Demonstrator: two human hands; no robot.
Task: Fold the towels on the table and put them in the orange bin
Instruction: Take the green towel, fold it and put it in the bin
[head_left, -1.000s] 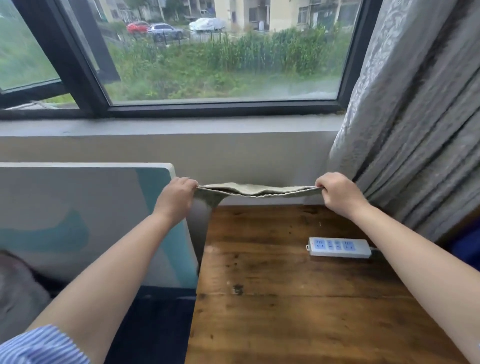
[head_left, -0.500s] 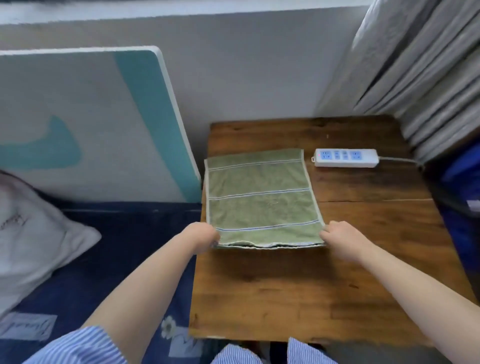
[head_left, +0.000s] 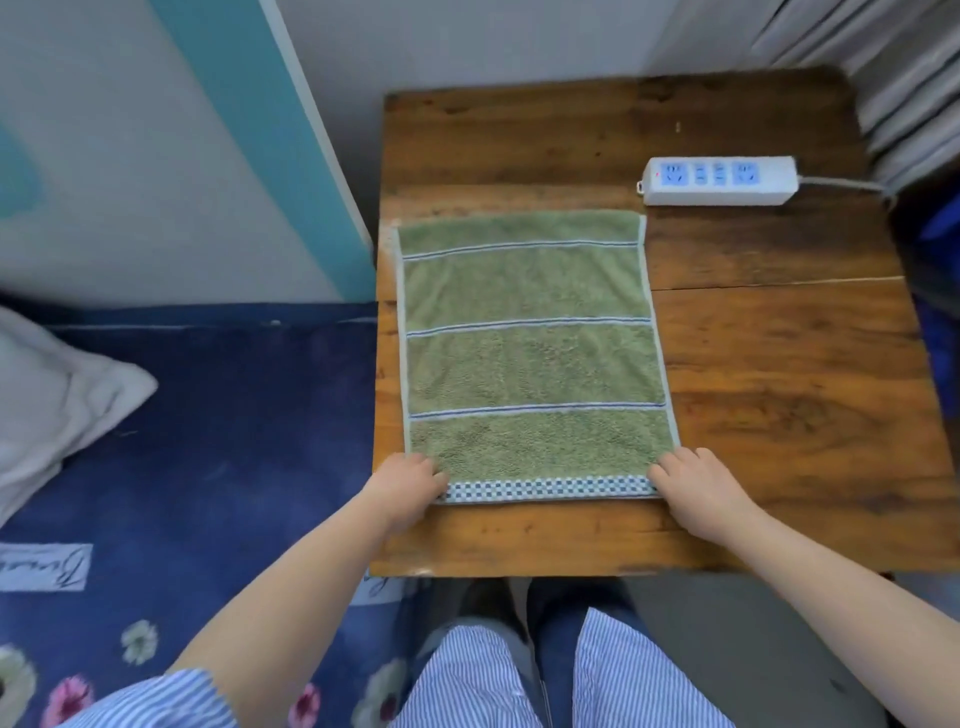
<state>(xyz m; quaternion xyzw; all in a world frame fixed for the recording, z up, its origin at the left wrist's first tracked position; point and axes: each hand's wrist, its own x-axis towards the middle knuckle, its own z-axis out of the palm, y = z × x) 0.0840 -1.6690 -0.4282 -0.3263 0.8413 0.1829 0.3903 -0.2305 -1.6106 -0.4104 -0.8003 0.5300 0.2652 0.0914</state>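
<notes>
Held taut in mid-air against the window a second ago, the green towel (head_left: 535, 358) now lies spread flat on the wooden table (head_left: 779, 395), and the person's two hands have come down with it to the near edge. The left hand (head_left: 408, 491) pinches the near left corner and the right hand (head_left: 693, 491) the near right corner, fingers curled over the checked blue-and-white hem; how far the thumbs reach beneath the cloth cannot be made out. From those fingers the towel runs straight away toward the wall, its long axis pointing from the person to the far edge, so the coming fold looks set to carry the near hem forward and over onto the far one. Both hands sit level at the hem, neither nearer the cloth than the other. The towel is a dull green terry, crossed by three thin blue-and-white stripes and edged in pale trim, lying smooth with no visible wrinkles, its left side running close along the table's left edge. Its far right corner lies just beside a white power strip (head_left: 719, 181) near the table's back. No orange bin is in view. To the left are a dark blue floral bed cover (head_left: 218, 441) and a white pillow (head_left: 57, 400).
</notes>
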